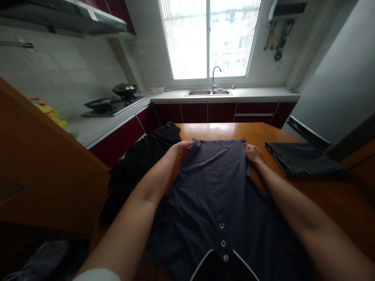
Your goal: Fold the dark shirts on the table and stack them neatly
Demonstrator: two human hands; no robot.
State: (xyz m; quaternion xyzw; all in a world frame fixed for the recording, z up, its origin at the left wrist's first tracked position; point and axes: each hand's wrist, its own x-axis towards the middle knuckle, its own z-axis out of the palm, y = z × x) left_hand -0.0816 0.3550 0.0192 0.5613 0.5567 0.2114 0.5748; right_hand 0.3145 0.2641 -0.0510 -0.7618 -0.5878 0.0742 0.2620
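Note:
A dark grey polo shirt [216, 175] lies spread over the wooden table, its hem at the far end and its black, white-edged collar closest to me. Several ringed buttons run down the placket near the collar. My left hand [184, 147] pinches the hem's far left corner, where the cloth bunches slightly. At the far right corner, my right hand [252, 153] grips the hem with its fingers closed. The fabric stretches between both hands, with some creases across it.
Black clothing [143, 156] lies heaped on the table's left side. A folded striped garment [304, 159] rests at the right of the wooden table [222, 128]. Beyond are a counter with a sink [202, 92], a stove with a wok [125, 89], and a fridge [331, 78].

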